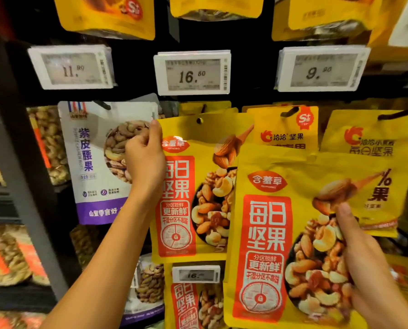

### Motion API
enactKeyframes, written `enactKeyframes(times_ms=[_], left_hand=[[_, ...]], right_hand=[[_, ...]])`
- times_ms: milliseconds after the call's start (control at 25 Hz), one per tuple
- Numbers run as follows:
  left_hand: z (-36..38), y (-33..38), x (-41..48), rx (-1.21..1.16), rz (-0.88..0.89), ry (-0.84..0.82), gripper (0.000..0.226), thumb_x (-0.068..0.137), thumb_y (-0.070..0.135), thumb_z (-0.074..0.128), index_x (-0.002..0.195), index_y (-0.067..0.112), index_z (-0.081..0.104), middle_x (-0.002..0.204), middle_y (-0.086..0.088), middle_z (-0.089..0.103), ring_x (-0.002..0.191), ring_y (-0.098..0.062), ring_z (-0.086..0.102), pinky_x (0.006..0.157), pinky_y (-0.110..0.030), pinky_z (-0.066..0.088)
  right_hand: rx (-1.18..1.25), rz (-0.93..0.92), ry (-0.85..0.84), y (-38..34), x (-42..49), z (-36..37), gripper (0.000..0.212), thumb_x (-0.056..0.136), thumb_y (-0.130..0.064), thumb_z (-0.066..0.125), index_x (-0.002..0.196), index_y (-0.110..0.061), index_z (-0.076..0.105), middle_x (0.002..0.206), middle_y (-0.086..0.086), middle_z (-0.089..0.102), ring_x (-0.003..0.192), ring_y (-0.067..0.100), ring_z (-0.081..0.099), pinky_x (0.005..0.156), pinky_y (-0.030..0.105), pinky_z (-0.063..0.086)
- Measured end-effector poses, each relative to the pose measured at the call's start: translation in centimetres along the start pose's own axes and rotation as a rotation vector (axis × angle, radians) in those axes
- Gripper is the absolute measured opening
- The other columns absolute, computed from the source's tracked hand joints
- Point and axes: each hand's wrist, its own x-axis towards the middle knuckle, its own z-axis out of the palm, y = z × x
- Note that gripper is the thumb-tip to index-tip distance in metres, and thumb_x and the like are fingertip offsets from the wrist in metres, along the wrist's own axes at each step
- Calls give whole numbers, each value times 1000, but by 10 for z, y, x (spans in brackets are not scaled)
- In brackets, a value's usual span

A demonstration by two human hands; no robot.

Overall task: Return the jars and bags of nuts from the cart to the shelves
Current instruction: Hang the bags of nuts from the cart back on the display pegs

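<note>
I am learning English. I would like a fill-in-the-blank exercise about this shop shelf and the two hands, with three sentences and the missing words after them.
1. The left hand grips the top ____ corner of the yellow plastic bag of mixed nuts at the pegs.
2. The white electronic price tag directly above that bag shows ____.
3. The right hand holds a second yellow bag of mixed nuts, with its ____ pressed on the bag's front.

Missing words: left; 16.80; thumb

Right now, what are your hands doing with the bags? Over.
Left hand pinches first yellow bag by its corner. Right hand grips second yellow bag, unhung. Second overlaps first.
</note>
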Motion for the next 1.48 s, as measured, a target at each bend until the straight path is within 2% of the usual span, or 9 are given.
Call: enactKeyframes(times_ms=[160, 480, 760, 920, 1040, 1200, 1320, 1400, 1480], left_hand=[[6, 5, 6, 43, 75, 22, 44, 96, 42, 46, 58, 18, 48, 61, -6, 59, 61, -23, 59, 60, -35, 47], [-4, -5, 5, 71, 77, 39, 46, 96, 41, 46, 57, 18, 44, 56, 1, 56, 47, -6, 54, 51, -24, 42], [-1, -6, 5, 138, 107, 40, 44, 97, 42, 44, 63, 13, 46, 65, -10, 58, 60, -22, 58, 59, -33, 45], [9, -15, 13, 367, 147, 170, 49, 96, 49, 39, 57, 19, 43, 60, 1, 54, 60, -18, 53, 56, -29, 35], [21, -24, 13, 549, 171, 262, 50, 97, 52, 30, 74, 12, 50, 81, -12, 64, 77, -28, 56, 61, -31, 28], [14, -27, 2, 490, 332, 202, 34, 100, 34, 38, 83, 8, 50, 79, -11, 57, 62, -9, 46, 57, -19, 24], [-4, -14, -15, 483, 475, 195, 29, 94, 21, 51, 112, -2, 51, 108, -17, 53, 91, -14, 50, 71, -8, 34], [-15, -5, -32, 334, 489, 177, 26, 94, 27, 49, 106, 5, 57, 103, -12, 57, 89, -11, 52, 77, -15, 45], [-18, 7, -54, 49, 244, -55, 37, 96, 42, 40, 80, 21, 66, 75, 2, 66, 68, -4, 61, 60, -20, 51]], right_hand=[[22, -21, -40, -7, 2, 2, 49, 53, -78, 56, 76, -38, 74, 81, -1, 76, 76, 14, 73, 74, 32, 50], [9, -48, -69, -9, 7, 7, 47, 52, -79, 53, 71, -41, 74, 76, -4, 75, 71, 11, 72, 69, 30, 49], [28, -52, -119, -6, 10, 9, 52, 53, -81, 60, 78, -38, 74, 82, -1, 76, 76, 14, 73, 69, 32, 50], [24, -68, -124, -8, 7, 14, 44, 58, -77, 56, 74, -41, 74, 78, -4, 76, 72, 10, 72, 67, 29, 49], [16, -87, -161, -12, 7, 21, 40, 60, -73, 53, 73, -42, 74, 79, -5, 76, 74, 8, 72, 67, 28, 48], [13, -86, -235, -12, 5, 26, 43, 61, -72, 55, 80, -38, 75, 85, -3, 76, 80, 10, 72, 67, 27, 50], [27, -73, -264, -8, 5, 31, 47, 60, -71, 56, 81, -33, 75, 86, 0, 76, 83, 12, 72, 75, 31, 51], [34, -62, -273, -8, 5, 36, 50, 62, -70, 56, 81, -28, 76, 86, 1, 76, 84, 14, 72, 82, 34, 52], [46, -57, -304, -11, 4, 43, 57, 65, -69, 57, 89, -21, 75, 94, 3, 75, 90, 16, 71, 88, 38, 51]])
